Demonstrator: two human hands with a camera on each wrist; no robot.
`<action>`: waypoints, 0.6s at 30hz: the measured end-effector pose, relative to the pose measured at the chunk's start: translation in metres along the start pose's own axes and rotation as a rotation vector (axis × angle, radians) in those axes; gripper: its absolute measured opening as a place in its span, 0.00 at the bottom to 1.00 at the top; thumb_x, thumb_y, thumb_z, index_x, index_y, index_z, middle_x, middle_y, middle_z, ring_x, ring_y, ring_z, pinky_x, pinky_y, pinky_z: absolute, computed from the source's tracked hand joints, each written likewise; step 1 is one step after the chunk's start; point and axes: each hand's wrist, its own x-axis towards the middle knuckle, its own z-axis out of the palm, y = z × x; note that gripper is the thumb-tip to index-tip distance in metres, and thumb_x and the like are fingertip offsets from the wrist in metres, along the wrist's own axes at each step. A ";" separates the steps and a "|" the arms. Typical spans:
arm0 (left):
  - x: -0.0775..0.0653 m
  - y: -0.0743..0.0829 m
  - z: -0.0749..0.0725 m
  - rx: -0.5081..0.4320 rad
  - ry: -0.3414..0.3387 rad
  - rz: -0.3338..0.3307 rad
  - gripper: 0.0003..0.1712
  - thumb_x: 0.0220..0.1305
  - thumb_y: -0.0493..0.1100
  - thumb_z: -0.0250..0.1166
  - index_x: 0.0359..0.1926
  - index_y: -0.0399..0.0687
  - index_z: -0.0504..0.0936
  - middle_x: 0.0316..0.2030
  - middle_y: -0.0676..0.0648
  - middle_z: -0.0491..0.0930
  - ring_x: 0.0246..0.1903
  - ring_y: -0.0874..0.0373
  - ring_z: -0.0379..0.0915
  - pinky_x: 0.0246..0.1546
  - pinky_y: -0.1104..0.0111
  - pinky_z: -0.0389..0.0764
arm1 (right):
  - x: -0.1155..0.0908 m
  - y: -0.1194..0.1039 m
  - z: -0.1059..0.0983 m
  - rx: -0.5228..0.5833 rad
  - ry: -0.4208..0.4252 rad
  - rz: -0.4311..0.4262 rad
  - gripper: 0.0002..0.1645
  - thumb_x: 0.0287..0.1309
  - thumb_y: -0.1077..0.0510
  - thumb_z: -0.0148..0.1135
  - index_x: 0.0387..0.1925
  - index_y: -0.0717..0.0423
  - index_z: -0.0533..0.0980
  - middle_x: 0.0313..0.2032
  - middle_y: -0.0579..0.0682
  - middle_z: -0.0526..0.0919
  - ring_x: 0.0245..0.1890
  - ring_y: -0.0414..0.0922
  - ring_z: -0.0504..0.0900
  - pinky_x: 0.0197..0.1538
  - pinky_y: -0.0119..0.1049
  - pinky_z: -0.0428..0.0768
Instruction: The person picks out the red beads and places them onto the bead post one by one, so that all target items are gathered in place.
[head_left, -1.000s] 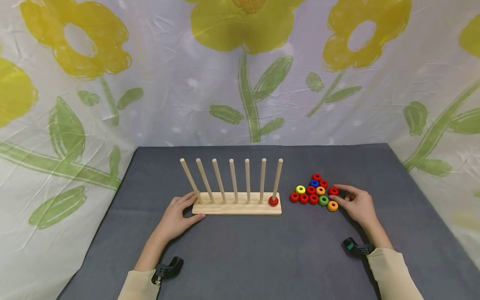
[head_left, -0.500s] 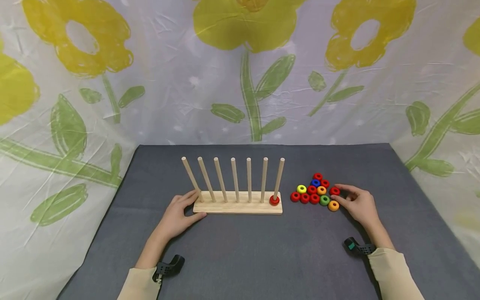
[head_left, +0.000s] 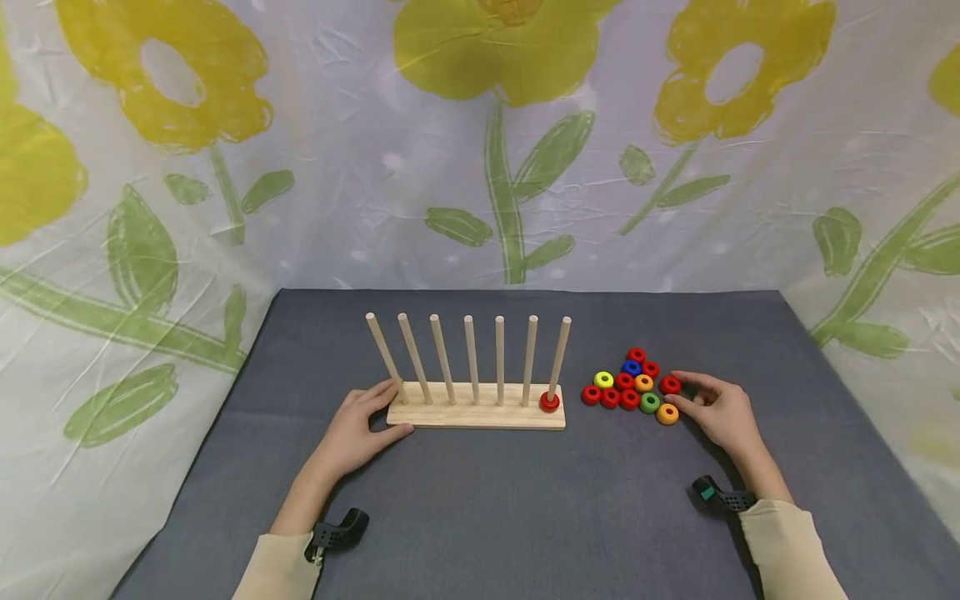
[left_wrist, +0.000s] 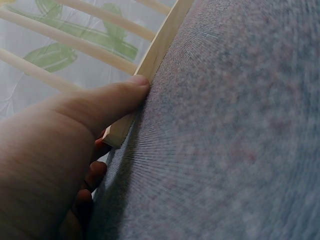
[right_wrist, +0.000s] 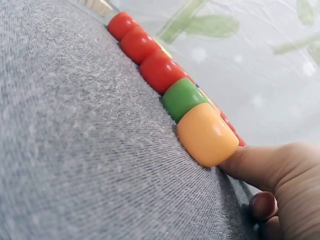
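My left hand [head_left: 351,432] grips the left end of a wooden peg board [head_left: 465,418], its thumb along the front edge and its fingers behind. Several upright pegs rise from the board in a row. One red bead [head_left: 549,403] sits at the foot of the rightmost peg. To the right, my right hand [head_left: 723,414] pinches a red bead [head_left: 670,385] at the edge of a bead cluster, between thumb and index finger. Right beside that thumb lies an orange bead [right_wrist: 207,135], which hides the pinched bead in the right wrist view.
The cluster lies flat on the grey cloth [head_left: 487,508], with a yellow bead [head_left: 603,380], a blue bead [head_left: 632,367], a green bead [head_left: 649,403], another orange bead [head_left: 643,383] and several red ones. Behind the table hangs a flower-printed curtain [head_left: 360,167].
The head view has shifted slightly. Both hands, the board and the beads keep their places.
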 end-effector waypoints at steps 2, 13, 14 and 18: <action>-0.001 -0.001 0.000 0.000 -0.001 0.002 0.45 0.61 0.56 0.75 0.71 0.38 0.71 0.70 0.39 0.68 0.58 0.42 0.66 0.56 0.44 0.69 | 0.000 0.001 0.000 -0.001 -0.004 0.003 0.26 0.60 0.51 0.75 0.57 0.58 0.82 0.15 0.46 0.71 0.14 0.40 0.64 0.18 0.34 0.61; -0.002 -0.001 -0.001 0.011 0.000 0.004 0.44 0.62 0.57 0.74 0.72 0.38 0.71 0.71 0.40 0.67 0.59 0.43 0.66 0.57 0.44 0.69 | 0.000 -0.004 0.000 0.001 0.001 0.013 0.26 0.61 0.50 0.75 0.57 0.57 0.82 0.15 0.46 0.70 0.14 0.42 0.65 0.18 0.35 0.62; -0.002 -0.001 -0.002 0.008 -0.001 0.005 0.44 0.62 0.56 0.74 0.72 0.38 0.71 0.71 0.40 0.67 0.59 0.42 0.66 0.57 0.44 0.69 | 0.000 -0.004 0.000 -0.004 0.002 0.017 0.26 0.61 0.50 0.75 0.57 0.57 0.82 0.15 0.46 0.70 0.14 0.42 0.65 0.18 0.35 0.61; -0.003 0.001 -0.001 0.005 0.006 0.008 0.44 0.62 0.56 0.74 0.71 0.38 0.72 0.70 0.39 0.68 0.58 0.43 0.66 0.57 0.44 0.69 | 0.000 -0.003 0.002 -0.013 0.006 0.019 0.26 0.61 0.50 0.75 0.58 0.57 0.82 0.15 0.46 0.70 0.13 0.41 0.64 0.17 0.34 0.61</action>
